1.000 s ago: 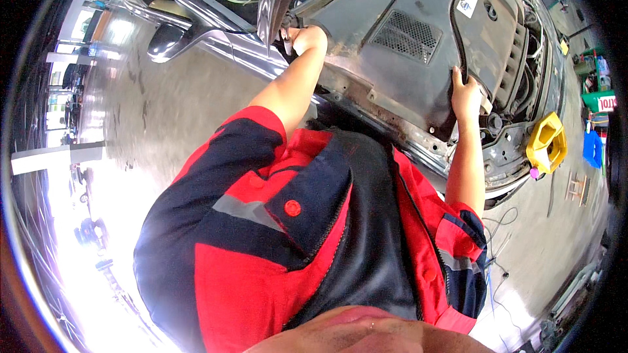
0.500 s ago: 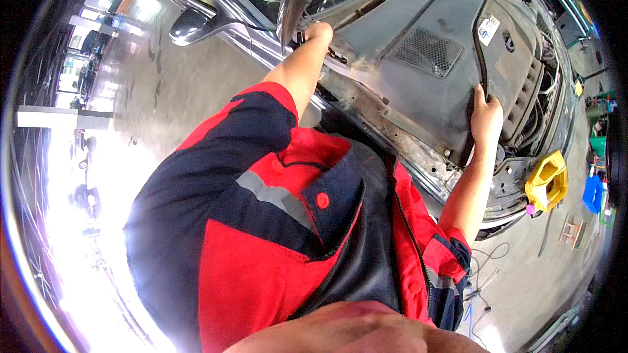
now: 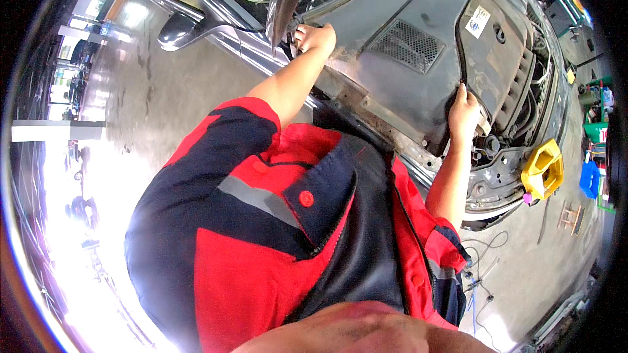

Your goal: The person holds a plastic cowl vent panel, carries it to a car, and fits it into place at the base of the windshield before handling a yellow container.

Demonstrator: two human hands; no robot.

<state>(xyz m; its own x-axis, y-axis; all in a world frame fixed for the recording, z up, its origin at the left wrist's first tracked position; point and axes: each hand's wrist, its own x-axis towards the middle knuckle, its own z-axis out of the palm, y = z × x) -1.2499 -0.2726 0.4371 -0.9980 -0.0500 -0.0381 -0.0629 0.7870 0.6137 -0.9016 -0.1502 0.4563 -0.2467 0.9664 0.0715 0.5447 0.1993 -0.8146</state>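
1. The right hand (image 3: 463, 116) grasps the right edge of the grey panel (image 3: 438, 78). One digit, seemingly the thumb, lies stretched along the top of that edge; the fingers underneath are hidden.
2. The left hand (image 3: 319, 38) has its fingers bent at the panel's far left corner, just beside the foot of a dark upright part (image 3: 285, 6). Their tips are partly lost among dark pieces there, so I cannot tell whether they grip anything.
3. The panel itself spans the space between the two sets of fingers, lying over one side of a car's engine bay. Its mesh grille (image 3: 411, 46) sits to the left of the right fingertips and beyond them.
4. A black strip (image 3: 461, 39) runs away from the right fingertips along the panel's edge.
5. Just right of those fingers is the engine cover (image 3: 500, 62), with a white label (image 3: 477, 21) farther out, beyond the fingertips.
6. Well left of the left fingers stands the car's wing mirror (image 3: 178, 31).
7. To the right of the right fingers, and closer to the wearer, is a yellow jug (image 3: 543, 170). A blue container (image 3: 589, 180) shows farther right.
8. Loose cables (image 3: 481, 258) lie on the floor, nearer the wearer than the right fingers.
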